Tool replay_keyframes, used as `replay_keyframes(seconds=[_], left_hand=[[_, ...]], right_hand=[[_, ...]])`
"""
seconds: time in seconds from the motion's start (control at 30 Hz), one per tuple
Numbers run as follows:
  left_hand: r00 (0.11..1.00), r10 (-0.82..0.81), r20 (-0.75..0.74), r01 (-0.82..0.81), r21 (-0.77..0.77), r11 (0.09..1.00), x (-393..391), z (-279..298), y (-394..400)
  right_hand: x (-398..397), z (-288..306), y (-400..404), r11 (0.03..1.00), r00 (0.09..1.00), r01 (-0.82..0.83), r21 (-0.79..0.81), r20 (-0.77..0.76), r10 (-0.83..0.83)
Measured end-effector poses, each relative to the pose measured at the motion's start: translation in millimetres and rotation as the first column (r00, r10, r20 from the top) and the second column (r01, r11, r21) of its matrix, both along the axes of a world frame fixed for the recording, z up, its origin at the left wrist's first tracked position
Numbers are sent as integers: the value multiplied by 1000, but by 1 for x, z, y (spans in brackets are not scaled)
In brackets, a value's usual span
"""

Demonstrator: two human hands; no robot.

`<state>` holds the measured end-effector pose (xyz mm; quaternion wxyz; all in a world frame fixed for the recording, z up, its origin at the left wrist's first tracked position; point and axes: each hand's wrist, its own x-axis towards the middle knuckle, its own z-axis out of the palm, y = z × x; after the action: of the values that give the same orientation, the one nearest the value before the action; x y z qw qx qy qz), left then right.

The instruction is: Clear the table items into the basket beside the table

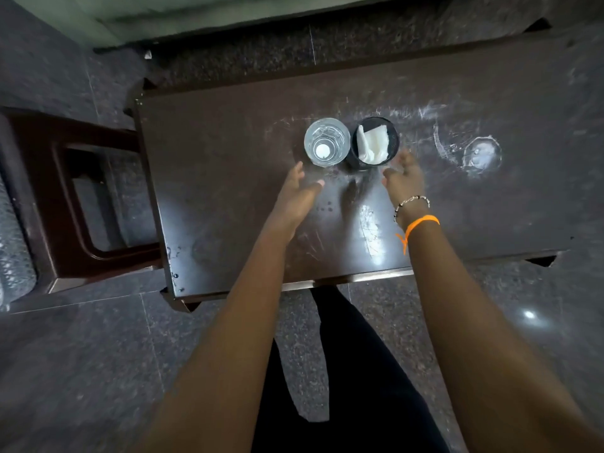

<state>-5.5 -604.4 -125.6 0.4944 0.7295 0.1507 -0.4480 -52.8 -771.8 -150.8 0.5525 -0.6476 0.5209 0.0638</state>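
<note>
A view from above, looking down past two bare forearms at a dark brown table with a scuffed, scratched top. Near the middle of the table stand two items side by side, touching or nearly so: a clear drinking glass on the left and a black round cup on the right, which holds folded white tissue paper. Further right on the table top are pale ring-shaped marks.

Both hands reach toward the pair without holding anything. The left hand hovers just short of the glass, its fingers loosely spread and extended. The right hand sits just beside the near rim of the black cup, fingers open and slightly blurred — whether they touch the cup cannot be told. The right wrist wears a beaded bracelet and an orange thread band.

To the left of the table stands a dark brown plastic stool, and at the far left edge of the view is a mesh-patterned object — possibly the basket, though too little shows to be sure. The floor is dark speckled stone tile. The person's dark clothing fills the space between the arms
</note>
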Motion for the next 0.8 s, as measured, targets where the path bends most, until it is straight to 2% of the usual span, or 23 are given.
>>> replay_keyframes(seconds=[0.2, 0.33, 0.47, 0.63, 0.8], left_hand=[[996, -88, -1, 88, 18, 996, 16, -5, -17], [989, -147, -8, 147, 22, 989, 18, 3, -14], [990, -103, 98, 91, 118, 989, 10, 20, -6], [951, -10, 309, -16, 81, 997, 9, 75, 11], [814, 43, 580, -41, -16, 999, 37, 152, 27]], right_hand=[[13, -5, -16, 1000, 1000, -26, 10, -14, 26], [8, -4, -17, 993, 993, -114, -3, -18, 114], [7, 14, -18, 996, 998, -66, -53, -18, 65], [28, 79, -1, 991, 977, -114, -69, 176, 124], [69, 178, 20, 970, 860, -189, -155, 450, 240]])
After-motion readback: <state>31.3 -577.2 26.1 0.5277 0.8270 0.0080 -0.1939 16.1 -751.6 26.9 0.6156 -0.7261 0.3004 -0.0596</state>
